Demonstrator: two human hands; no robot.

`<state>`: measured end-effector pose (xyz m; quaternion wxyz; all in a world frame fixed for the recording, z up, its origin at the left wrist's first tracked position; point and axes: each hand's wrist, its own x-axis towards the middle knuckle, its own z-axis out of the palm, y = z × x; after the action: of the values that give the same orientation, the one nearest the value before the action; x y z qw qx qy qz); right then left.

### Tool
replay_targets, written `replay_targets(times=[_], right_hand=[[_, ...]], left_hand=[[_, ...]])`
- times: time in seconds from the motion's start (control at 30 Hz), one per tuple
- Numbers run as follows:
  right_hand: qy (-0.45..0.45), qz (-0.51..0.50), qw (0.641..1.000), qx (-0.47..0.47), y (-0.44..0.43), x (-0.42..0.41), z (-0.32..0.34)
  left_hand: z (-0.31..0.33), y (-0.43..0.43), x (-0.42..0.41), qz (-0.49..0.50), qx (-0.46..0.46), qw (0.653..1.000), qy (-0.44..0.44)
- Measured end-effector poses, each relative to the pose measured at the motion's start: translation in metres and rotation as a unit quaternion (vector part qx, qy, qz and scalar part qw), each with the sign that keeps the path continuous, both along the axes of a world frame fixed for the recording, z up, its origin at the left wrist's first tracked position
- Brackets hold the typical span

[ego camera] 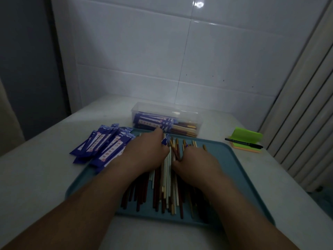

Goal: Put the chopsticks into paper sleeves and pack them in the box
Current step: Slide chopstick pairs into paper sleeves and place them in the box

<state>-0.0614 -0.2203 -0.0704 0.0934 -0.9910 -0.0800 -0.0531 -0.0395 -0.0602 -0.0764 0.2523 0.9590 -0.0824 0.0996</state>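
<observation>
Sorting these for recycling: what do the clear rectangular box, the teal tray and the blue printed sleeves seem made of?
Clear rectangular box: likely rigid plastic, glossy; contents show through its walls.
Teal tray: probably moulded plastic, matte, rounded raised rim.
Blue printed sleeves: apparently thin paper, lying flat; coating unclear.

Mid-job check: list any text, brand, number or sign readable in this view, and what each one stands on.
Loose paper sleeves: reddish characters on a white strip, too blurred to read.
Sleeved chopsticks in the clear box: the same strip, too blurred to read.
Pen: no marking can be made out.
Sticky notes: no writing visible.
Nothing can be quoted.
</observation>
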Motion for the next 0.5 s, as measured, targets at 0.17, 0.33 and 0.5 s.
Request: replay_targets(times=[0.17, 0.33, 0.5], right_hand=[[0.017, -0.008, 1.000, 0.001, 0.001, 0.005, -0.001], [0.055, -0.028, 0.997, 0.036, 0.000, 0.014, -0.004], [0.057, -0.037, 0.996, 0.065, -0.004, 0.017, -0.005]], left_hand=[[0.001, 0.000, -0.002, 0.001, -0.002, 1.000, 0.002], [0.002, -0.001, -0.002, 0.004, 0.005, 1.000, 0.004], [0.002, -0.001, -0.002, 0.003, 0.006, 1.000, 0.012]])
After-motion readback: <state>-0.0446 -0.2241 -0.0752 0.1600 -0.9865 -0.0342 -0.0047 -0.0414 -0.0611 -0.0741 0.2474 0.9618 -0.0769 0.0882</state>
